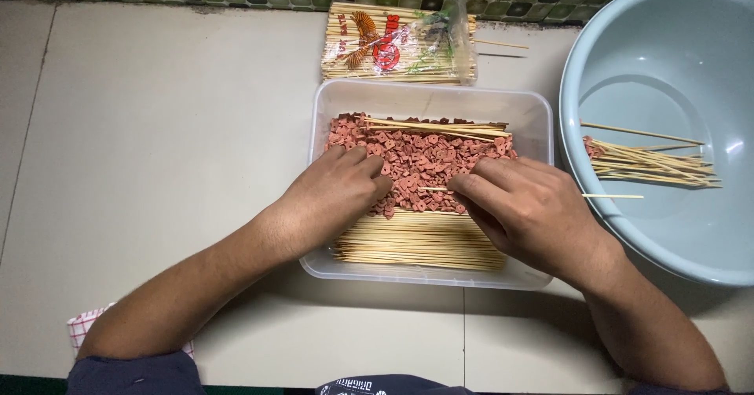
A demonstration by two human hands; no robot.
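Note:
A clear plastic tub (326, 128) in front of me holds a heap of small reddish meat pieces (424, 159) and bamboo skewers (416, 242) stacked along its near side. My left hand (334, 195) rests on the meat heap, fingertips pinching among the pieces. My right hand (526, 206) grips a single skewer (613, 196), whose tip pokes out leftward over the meat and whose tail sticks out to the right.
A large pale blue basin (667, 57) at right holds several skewers (652, 163) with meat at one end. A plastic packet of skewers (397, 45) lies beyond the tub by the green tiled wall. A red checked cloth (82, 324) sits at the near left.

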